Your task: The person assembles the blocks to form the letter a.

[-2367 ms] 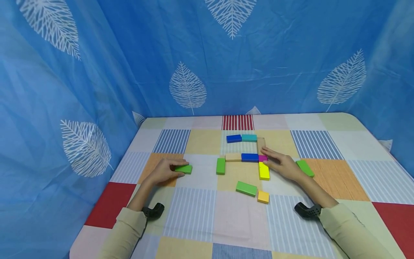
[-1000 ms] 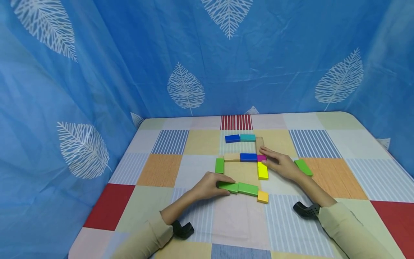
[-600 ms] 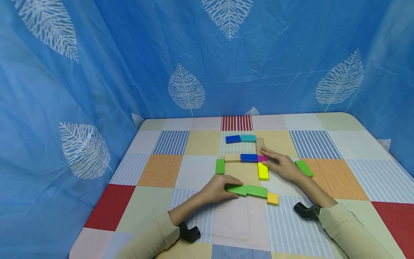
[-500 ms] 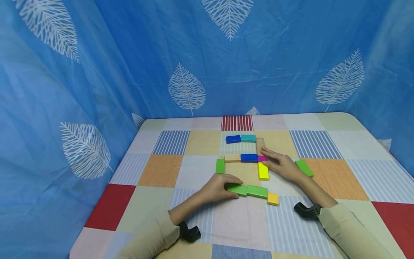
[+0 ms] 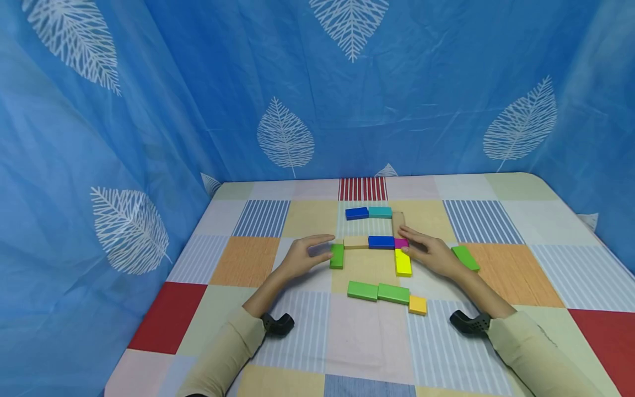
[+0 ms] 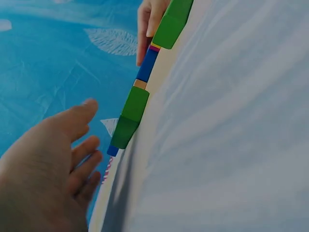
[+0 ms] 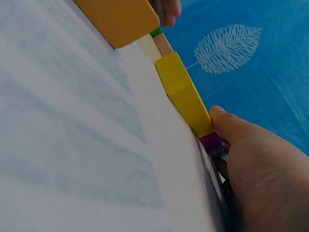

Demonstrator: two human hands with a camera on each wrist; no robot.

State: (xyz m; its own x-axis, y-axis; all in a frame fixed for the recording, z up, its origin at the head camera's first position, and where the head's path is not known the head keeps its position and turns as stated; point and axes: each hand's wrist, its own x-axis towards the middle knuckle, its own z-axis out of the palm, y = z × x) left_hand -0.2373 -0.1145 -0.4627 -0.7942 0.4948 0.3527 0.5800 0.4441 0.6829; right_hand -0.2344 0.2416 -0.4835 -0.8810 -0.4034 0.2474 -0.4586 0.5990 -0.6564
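Note:
My left hand (image 5: 299,257) is beside an upright-laid green block (image 5: 337,256), fingers spread and holding nothing; the left wrist view shows a gap between the hand (image 6: 53,164) and the green block (image 6: 131,116). My right hand (image 5: 434,255) rests at the right side of the block figure. Its fingers reach the plain wood block (image 5: 398,221), and its thumb touches the yellow block (image 5: 403,263) near the magenta block (image 5: 401,243). In the right wrist view the thumb lies along the yellow block (image 7: 183,94); the other fingers are mostly hidden.
A dark blue block (image 5: 357,214) and teal block (image 5: 380,213) form the far row. A pale wood block (image 5: 356,242) and blue block (image 5: 381,242) make the middle row. Nearer lie two green blocks (image 5: 362,291) and an orange-yellow block (image 5: 418,305). Another green block (image 5: 465,257) lies right.
My left hand brought a green block to the near row, pushed that row rightward, then let go and moved up to the green block on the left. The right hand stayed put.

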